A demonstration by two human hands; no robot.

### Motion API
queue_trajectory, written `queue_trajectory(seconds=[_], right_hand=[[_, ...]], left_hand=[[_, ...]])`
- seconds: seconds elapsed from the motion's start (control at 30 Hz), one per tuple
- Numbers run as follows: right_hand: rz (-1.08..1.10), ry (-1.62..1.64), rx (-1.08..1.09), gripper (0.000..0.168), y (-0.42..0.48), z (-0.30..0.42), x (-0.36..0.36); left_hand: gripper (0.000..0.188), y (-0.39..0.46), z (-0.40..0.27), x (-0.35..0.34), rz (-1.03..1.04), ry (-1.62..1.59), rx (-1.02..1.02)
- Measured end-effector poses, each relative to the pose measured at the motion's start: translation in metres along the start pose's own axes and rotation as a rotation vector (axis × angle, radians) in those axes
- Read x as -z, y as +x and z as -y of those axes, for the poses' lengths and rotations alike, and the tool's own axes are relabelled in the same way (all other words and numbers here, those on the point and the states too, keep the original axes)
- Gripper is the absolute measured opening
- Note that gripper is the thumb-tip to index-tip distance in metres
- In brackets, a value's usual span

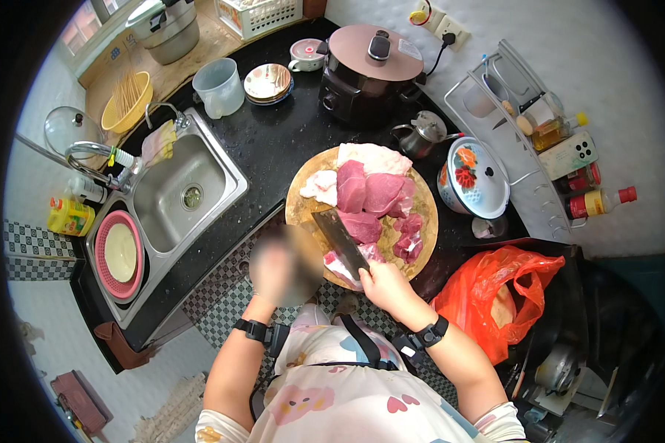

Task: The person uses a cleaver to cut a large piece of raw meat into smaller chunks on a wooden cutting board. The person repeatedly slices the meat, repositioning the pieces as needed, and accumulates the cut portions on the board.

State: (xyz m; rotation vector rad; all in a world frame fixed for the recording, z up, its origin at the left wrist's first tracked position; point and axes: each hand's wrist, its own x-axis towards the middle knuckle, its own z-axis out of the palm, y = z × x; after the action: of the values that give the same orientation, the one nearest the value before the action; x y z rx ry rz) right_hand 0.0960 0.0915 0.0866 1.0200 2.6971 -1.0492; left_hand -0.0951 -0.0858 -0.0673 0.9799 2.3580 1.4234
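My right hand [385,283] grips the handle of a cleaver [341,238], its dark blade slanting up and left over the meat on a round wooden cutting board [305,194]. Several pieces of red meat [360,226] lie there, the largest [385,194] beyond the blade. A pale slab of fat [374,158] sits at the far edge, with a smaller white lump [320,187] to its left. At the right are small trimmed pieces [408,238]. My left hand [277,271] is beside the board's near left edge; a blurred patch hides its fingers and anything in them.
A steel sink [180,194] holding a pink colander [138,271] is at left. Behind the board stand an electric cooker [366,83] and a metal pot [425,130]. To the right are a lidded enamel pot [474,177], a red plastic bag [476,310] and a wall rack [512,119].
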Motion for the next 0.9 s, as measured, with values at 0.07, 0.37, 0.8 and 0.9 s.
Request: queue_trajectory(seconds=[0.07, 0.37, 0.8, 0.9], right_hand=[[0.029, 0.062, 0.021, 0.024, -0.004, 0.006, -0.001], [-0.077, 0.1, -0.03, 0.021, -0.005, 0.007, 0.0], [-0.21, 0.192, -0.137, 0.022, -0.032, -0.021, 0.024], [-0.198, 0.236, -0.181, 0.023, -0.035, -0.015, 0.035]], left_hand=[[0.005, 0.012, 0.002, 0.007, 0.038, -0.006, 0.012], [0.007, 0.067, -0.07, 0.016, 0.069, -0.182, 0.174], [0.033, 0.174, -0.111, -0.044, 0.371, 0.034, 0.119], [0.018, 0.176, -0.1, -0.047, 0.352, 0.05, -0.013]])
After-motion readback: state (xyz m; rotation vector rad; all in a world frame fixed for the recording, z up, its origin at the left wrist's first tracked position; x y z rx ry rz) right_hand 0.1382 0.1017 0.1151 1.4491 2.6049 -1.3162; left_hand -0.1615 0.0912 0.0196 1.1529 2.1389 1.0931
